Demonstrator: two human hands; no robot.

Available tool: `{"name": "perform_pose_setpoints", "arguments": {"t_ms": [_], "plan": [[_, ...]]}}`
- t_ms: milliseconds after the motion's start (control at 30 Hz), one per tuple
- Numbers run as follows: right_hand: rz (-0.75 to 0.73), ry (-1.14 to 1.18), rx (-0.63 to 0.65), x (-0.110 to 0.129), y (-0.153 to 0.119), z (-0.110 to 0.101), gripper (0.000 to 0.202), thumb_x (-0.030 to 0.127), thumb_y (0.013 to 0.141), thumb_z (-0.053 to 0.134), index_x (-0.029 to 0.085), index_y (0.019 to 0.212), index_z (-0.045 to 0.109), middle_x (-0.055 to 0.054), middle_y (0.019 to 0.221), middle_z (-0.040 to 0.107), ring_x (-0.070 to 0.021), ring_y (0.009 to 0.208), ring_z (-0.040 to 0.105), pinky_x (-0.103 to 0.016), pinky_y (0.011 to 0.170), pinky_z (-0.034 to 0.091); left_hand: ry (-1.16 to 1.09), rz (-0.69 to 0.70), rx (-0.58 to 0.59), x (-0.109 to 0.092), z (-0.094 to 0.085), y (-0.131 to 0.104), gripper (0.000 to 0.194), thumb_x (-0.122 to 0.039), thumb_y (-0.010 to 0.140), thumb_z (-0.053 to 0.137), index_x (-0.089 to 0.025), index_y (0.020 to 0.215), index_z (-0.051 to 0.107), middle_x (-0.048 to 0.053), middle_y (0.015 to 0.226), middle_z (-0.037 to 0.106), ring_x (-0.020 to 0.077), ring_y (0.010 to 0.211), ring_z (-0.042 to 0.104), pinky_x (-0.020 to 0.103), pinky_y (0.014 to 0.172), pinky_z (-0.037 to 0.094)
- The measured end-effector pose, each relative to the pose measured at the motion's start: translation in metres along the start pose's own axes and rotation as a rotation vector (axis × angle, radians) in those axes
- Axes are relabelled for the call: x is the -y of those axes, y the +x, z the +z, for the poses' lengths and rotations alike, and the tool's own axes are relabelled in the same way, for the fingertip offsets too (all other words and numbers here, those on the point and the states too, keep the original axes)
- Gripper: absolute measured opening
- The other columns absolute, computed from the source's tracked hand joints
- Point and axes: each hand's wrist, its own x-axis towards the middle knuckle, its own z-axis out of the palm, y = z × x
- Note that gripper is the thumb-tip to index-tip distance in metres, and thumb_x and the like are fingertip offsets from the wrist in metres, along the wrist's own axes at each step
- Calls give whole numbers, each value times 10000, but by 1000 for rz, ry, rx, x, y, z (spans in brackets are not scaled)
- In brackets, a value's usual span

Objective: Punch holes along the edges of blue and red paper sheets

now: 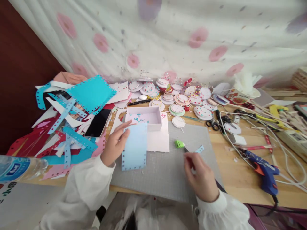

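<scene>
My left hand (117, 140) grips the upper left edge of a light blue paper sheet (134, 148) between thumb and fingers. Punched holes run along the sheet's sides and lower edge. My right hand (200, 174) is closed over the grey cutting mat (165, 179). A slim dark tool (186, 149) shows a tip at its fingertips, and a black end shows behind the wrist; its kind is unclear. Near that tip lies a small green plastic piece (179, 144). Beyond the fingers is a short punched blue strip (200, 149). Behind the sheet, a white box (155, 123) holds small blue-green bits.
A black phone (98, 123) lies beside piled paper scraps (64, 140) on the left, near a water bottle (21, 167). Stacked paper discs (177, 110) with coloured pins line the back. At right are scissors (212, 125), a blue glue gun (263, 172) and a looped white cable (286, 153).
</scene>
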Motion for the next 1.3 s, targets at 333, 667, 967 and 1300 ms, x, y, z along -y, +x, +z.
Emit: {"name": "perform_pose_setpoints", "arguments": {"t_ms": [333, 667, 967, 1300], "plan": [[-26, -63, 8, -51, 10, 17, 193, 222, 880, 485, 150, 1055, 522, -93, 861, 532, -260, 808, 525, -428, 743, 467, 94, -92, -18, 26, 4, 26, 391, -424, 909, 414, -218, 612, 266, -49, 574, 319, 126, 558, 393, 249, 577, 372], [80, 185, 21, -36, 40, 32, 243, 283, 853, 564, 164, 1063, 591, -127, 1010, 522, -291, 955, 524, -464, 868, 430, -56, -245, 204, -38, 4, -43, 258, -366, 943, 381, -193, 909, 570, 4, 709, 554, 159, 634, 495, 254, 680, 440], [311, 643, -31, -40, 10, 19, 254, 353, 901, 519, 231, 1123, 526, -88, 1064, 593, -189, 844, 583, -326, 738, 495, 13, -212, 508, -25, -6, -69, 366, -409, 908, 422, -167, 694, 595, 11, 659, 597, 153, 640, 544, 224, 593, 416], [263, 958, 292, 24, 91, -43, 259, 360, 900, 535, 270, 1141, 503, -62, 1045, 632, -186, 940, 571, -330, 790, 476, -60, -85, 1016, -16, -14, 61, 252, -379, 859, 514, -160, 787, 616, 3, 750, 597, 138, 669, 523, 205, 584, 382]]}}
